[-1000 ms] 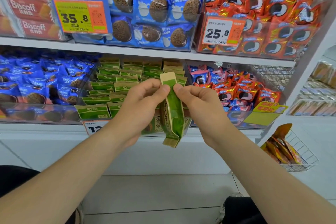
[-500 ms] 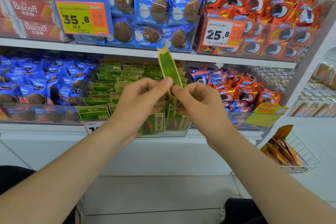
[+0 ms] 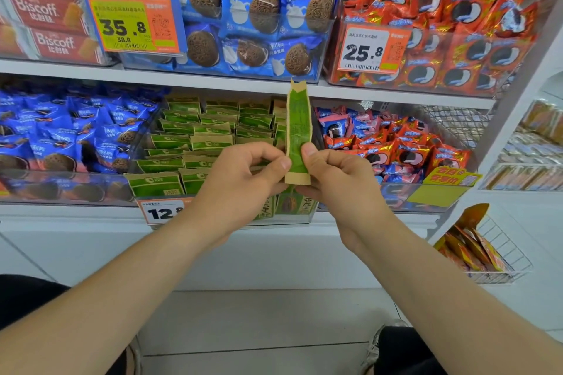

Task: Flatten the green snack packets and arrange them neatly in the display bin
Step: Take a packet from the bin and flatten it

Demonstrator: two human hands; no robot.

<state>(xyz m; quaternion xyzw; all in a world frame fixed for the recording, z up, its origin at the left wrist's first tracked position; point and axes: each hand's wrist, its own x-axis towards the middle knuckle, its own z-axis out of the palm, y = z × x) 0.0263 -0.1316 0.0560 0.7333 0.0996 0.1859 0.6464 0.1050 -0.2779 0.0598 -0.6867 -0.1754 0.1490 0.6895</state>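
Observation:
A green snack packet [image 3: 297, 131] with tan ends stands upright and edge-on in front of the lower shelf. My left hand [image 3: 243, 179] and my right hand [image 3: 338, 179] both pinch its lower end between thumb and fingers. Behind it the clear display bin [image 3: 300, 216] holds several green packets [image 3: 198, 137] lined up in rows; a few more stand against its front wall, partly hidden by my hands.
Blue cookie packets [image 3: 61, 137] fill the bin to the left, red and pink ones [image 3: 396, 146] the bin to the right. The upper shelf [image 3: 182, 76] carries blue and red packs with price tags. A wire basket [image 3: 493, 256] hangs at the lower right.
The packet slid upward through my fingers: a second ago I pinched its top end with it hanging down, now I pinch its bottom end and it stands up.

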